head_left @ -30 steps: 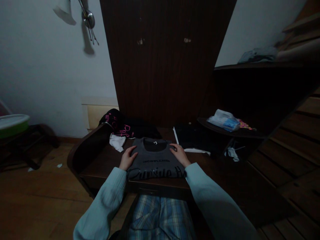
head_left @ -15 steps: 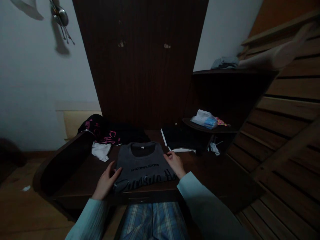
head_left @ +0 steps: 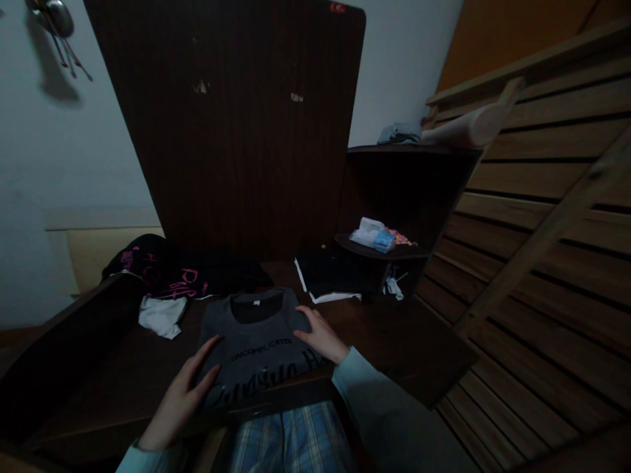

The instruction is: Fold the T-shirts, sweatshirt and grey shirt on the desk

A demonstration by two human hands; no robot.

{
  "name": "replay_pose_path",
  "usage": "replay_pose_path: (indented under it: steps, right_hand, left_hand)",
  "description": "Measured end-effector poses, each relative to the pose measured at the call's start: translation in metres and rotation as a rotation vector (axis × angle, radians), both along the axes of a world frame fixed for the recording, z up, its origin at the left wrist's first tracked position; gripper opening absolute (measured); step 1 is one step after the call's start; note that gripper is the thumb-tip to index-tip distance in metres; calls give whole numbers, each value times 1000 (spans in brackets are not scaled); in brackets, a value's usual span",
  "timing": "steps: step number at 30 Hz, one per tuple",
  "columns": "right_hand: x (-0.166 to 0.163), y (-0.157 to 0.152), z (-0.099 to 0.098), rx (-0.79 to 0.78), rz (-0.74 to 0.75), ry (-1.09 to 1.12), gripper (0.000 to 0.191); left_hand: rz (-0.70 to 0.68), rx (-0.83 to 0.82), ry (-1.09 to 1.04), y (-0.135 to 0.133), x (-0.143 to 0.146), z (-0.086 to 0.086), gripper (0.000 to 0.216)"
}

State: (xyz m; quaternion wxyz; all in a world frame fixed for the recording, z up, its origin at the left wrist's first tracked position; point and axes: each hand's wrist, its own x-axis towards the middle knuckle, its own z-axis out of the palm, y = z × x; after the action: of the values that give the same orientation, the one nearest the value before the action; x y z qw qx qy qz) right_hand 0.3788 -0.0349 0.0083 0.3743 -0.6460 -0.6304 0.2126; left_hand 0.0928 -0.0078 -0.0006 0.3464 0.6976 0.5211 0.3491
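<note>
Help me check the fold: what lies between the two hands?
The grey shirt lies flat on the table between left hand and right hand, both touching it; head view.

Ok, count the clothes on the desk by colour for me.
Grey: 1, the grey T-shirt.
Black: 2, the black garment with pink print and the black folded garment.
White: 1, the white cloth.
Total: 4.
</note>
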Motion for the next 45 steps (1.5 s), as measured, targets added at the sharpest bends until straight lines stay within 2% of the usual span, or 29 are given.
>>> replay_pose_path:
  steps: [4,7,11,14,17,20,22,24,27,30,33,39,43,45]
  right_hand:
    - [-4,-3,15,159,57,-59,41]
    - [7,-5,41,277,53,-105,41]
    - [44,-6,83,428,-49,-235,37]
    - [84,-1,106,562,-168,-328,34]
    - [126,14,112,695,-326,-375,33]
    - [162,35,99,747,-460,-396,31]
    - [179,49,80,710,-491,-409,32]
    - [190,60,56,602,-517,-426,37]
    - [199,75,21,271,-482,-508,40]
    - [204,84,1,-3,-459,-540,40]
    - [208,87,-1,-129,-390,-560,45]
    - [211,93,12,-221,-371,-608,43]
    - [200,99,27,-224,-419,-662,37]
    - [191,102,35,-151,-432,-726,35]
  left_hand:
    - [26,125,22,-10,16,13,57]
    - [-13,249,40,-13,34,32,51]
    - [-51,449,-16,-4,75,58,44]
    - [-97,547,-110,12,121,70,40]
    - [-118,572,-231,34,175,73,37]
    - [-124,561,-322,60,226,65,37]
    - [-109,512,-337,74,251,52,39]
    - [-85,411,-302,83,265,34,42]
    - [-46,261,-165,89,270,8,43]
    - [-48,209,-17,90,264,-7,43]
    - [-76,221,60,90,259,-9,44]
    - [-92,224,104,89,258,-6,44]
    - [-82,221,147,89,257,-6,43]
    - [-83,227,170,90,258,-6,43]
